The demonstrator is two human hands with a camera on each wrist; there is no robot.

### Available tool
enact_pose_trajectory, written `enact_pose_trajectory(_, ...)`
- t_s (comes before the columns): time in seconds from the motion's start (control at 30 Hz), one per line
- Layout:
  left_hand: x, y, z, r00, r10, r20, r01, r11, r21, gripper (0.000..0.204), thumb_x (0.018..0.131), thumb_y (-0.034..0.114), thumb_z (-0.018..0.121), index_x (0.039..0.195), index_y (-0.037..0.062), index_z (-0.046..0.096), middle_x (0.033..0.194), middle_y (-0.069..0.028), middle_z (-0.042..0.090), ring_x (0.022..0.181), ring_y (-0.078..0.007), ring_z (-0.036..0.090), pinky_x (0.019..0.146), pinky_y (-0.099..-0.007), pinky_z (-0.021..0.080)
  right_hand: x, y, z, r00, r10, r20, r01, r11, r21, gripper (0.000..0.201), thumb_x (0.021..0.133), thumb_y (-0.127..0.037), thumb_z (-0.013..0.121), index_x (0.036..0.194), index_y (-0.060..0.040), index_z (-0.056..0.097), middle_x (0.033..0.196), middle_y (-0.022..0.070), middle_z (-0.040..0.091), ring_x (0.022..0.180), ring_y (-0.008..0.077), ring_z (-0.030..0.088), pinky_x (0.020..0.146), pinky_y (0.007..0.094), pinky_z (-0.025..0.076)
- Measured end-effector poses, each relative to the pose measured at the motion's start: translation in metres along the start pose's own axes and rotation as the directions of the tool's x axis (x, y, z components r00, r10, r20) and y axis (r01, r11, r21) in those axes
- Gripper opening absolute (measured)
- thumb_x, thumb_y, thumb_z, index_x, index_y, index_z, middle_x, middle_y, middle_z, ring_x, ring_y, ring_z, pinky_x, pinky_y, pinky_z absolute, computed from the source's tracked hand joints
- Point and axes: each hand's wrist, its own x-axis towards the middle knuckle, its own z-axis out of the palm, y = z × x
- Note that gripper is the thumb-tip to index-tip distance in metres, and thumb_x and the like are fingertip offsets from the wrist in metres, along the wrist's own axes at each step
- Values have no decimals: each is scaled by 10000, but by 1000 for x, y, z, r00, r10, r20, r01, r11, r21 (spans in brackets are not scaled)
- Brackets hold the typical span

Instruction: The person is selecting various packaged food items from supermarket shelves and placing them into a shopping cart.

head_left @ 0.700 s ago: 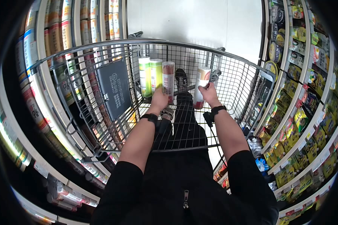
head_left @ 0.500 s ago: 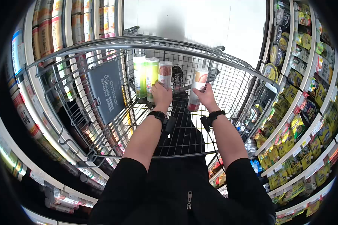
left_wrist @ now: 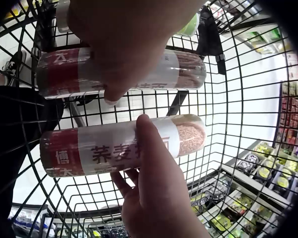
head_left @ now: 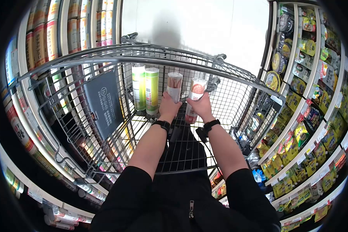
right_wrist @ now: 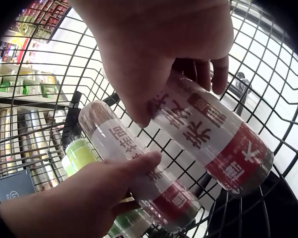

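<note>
My left hand (head_left: 171, 108) grips a clear cylindrical pack of dried noodles (head_left: 174, 82) with a white and red label, upright inside the shopping cart (head_left: 236, 73). To its right my right hand (head_left: 202, 107) holds a like pack of buckwheat noodles (head_left: 197, 88), thumb across the white label. In the left wrist view this buckwheat pack (left_wrist: 102, 148) lies across below the left hand's pack (left_wrist: 59, 74), with a narrow gap between them. Two noodle packs with green and white labels (head_left: 152, 92) stand to the left of my left hand.
A dark grey panel (head_left: 103, 104) covers part of the cart's left side. Shelves of cylindrical packs (head_left: 52, 38) line the left, and racks of yellow pouches (head_left: 297, 131) the right. White floor (head_left: 197, 27) lies beyond the cart's far rail.
The left hand has taken hold of the red-labelled noodle pack and drawn it right, apart from the green ones. The right hand's pack has come left, closer to it.
</note>
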Motion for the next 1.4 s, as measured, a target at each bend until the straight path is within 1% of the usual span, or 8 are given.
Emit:
enact_pose_trajectory(0.13, 6, -8, -17, 994, 56, 97, -55, 998, -5, 885, 712, 341, 883, 1379, 37, 387, 1263, -237, 618, 1157, -404, 633, 941, -493, 540, -3, -9, -11, 977, 136, 164, -163, 974, 160, 696, 739, -337, 887, 1141, 60, 480, 1074, 199, 678, 972, 273, 706, 847, 370, 563)
enact_pose_trajectory(0.27, -5, -23, -48, 988, 141, 60, -136, 988, -76, 915, 687, 342, 896, 1387, 3, 413, 1225, -229, 645, 1131, -377, 657, 924, -465, 553, -18, -5, -13, 990, -6, 143, -55, 907, 417, 596, 797, -175, 861, 1197, 18, 463, 1138, 132, 658, 1036, 185, 663, 894, 344, 551)
enact_pose_trajectory(0.37, -29, -22, -90, 943, 179, 282, -94, 952, -291, 883, 725, 318, 882, 1389, -50, 432, 1247, -207, 653, 1111, -301, 666, 938, -402, 541, -20, 3, -21, 956, -265, 124, 161, 829, 536, 650, 749, -160, 870, 1213, -1, 443, 1125, 116, 647, 1048, 202, 653, 928, 333, 533)
enact_pose_trajectory(0.47, -56, -23, -111, 909, 267, 319, -91, 876, -474, 846, 729, 289, 875, 1364, -71, 447, 1249, -224, 641, 1133, -301, 649, 957, -396, 522, -39, -7, -50, 953, -276, 126, 201, 886, 418, 673, 739, -79, 861, 1246, 8, 427, 1106, 109, 624, 1043, 199, 633, 926, 338, 534)
enact_pose_trajectory(0.67, -133, -42, -176, 844, 527, 102, -401, 745, -533, 790, 785, 247, 826, 1389, -54, 415, 1239, -212, 642, 1114, -286, 646, 960, -388, 504, -119, -104, -117, 879, -475, -30, 450, 808, 380, 580, 757, -47, 841, 1201, 9, 472, 1085, 98, 637, 1001, 172, 645, 864, 317, 550)
enact_pose_trajectory(0.87, -241, -112, -244, 668, 743, 32, -572, 541, -617, 617, 837, 129, 774, 1339, -18, 446, 1213, -126, 623, 1118, -182, 598, 970, -346, 478, -218, -155, -133, 847, -526, -74, 420, 577, 700, 413, 803, -58, 819, 1136, -5, 580, 1008, 54, 685, 909, 151, 670, 828, 313, 554)
enact_pose_trajectory(1.17, -336, -248, -275, 648, 745, -158, -536, 300, -789, 653, 848, 160, 828, 1364, 9, 457, 1219, -100, 627, 1107, -168, 623, 929, -349, 532, -330, -206, -51, 762, -644, 69, 177, 310, 934, 440, 962, -340, 693, 1236, -16, 576, 1098, 76, 672, 968, 176, 674, 863, 342, 561)
enact_pose_trajectory(1.4, -382, -328, -259, 691, 701, -174, -315, 77, -946, 525, 982, 192, 681, 1423, 19, 456, 1256, -100, 634, 1118, -172, 641, 930, -347, 550, -413, -227, 17, 571, -782, 250, 236, 448, 862, 465, 1007, -360, 621, 1318, -20, 556, 1135, 79, 678, 975, 165, 678, 862, 328, 564)
